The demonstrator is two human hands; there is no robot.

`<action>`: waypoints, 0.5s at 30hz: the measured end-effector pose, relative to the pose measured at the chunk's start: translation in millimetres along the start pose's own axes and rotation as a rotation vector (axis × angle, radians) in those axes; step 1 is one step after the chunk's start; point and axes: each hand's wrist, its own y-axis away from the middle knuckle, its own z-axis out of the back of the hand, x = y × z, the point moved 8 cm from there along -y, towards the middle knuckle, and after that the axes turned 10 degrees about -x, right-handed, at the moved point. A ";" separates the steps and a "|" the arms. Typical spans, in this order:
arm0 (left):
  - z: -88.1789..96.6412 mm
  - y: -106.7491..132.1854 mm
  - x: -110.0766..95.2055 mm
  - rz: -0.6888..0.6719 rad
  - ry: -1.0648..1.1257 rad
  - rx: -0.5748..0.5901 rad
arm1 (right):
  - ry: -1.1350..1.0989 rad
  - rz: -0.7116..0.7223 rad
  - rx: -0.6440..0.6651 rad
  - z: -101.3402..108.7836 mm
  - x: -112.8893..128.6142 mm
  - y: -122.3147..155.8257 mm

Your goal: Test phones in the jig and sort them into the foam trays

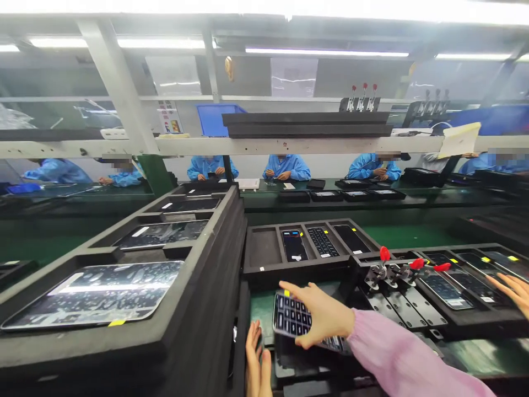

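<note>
My right hand [324, 314], coming from a pink sleeve, grips a smartphone [292, 314] between thumb and fingers. Its screen shows a grid of dark rectangles, and a yellow tab sticks to its top edge. Below it lies a second device, mostly hidden by my hand, over a dark tray-like surface [289, 364]. To the left, my left hand [257, 361] is raised with fingers stretched upward and thumb apart. A small dark patch shows beside its fingers; I cannot make out what it is.
Stacked black foam trays [198, 309] on the left hold tablets [95, 292]. Ahead, a foam tray [264, 248] holds several phones. A fixture with red-knobbed clamps [407, 275] stands right, near another person's hand [512, 292]. Workers in blue sit beyond, under a shelf [306, 144].
</note>
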 end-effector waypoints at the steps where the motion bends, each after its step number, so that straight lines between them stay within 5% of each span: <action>1: -0.1 -0.6 2.5 0.003 0.006 0.002 | -0.065 -0.023 -0.072 15.2 0.6 -11.8; 4: 1.1 -1.2 7.0 0.000 -0.006 0.006 | -0.151 -0.200 -0.240 51.6 -8.1 -68.4; 7: 2.9 0.1 8.0 -0.004 -0.036 -0.001 | -0.062 -0.530 -0.315 66.2 -33.5 -136.4; 11: 3.4 0.6 7.3 -0.026 -0.054 -0.001 | 0.020 -0.689 -0.291 51.3 -53.8 -201.0; 15: 2.7 -4.8 15.1 -0.005 -0.054 0.033 | 0.124 -0.734 -0.265 21.2 -61.4 -214.5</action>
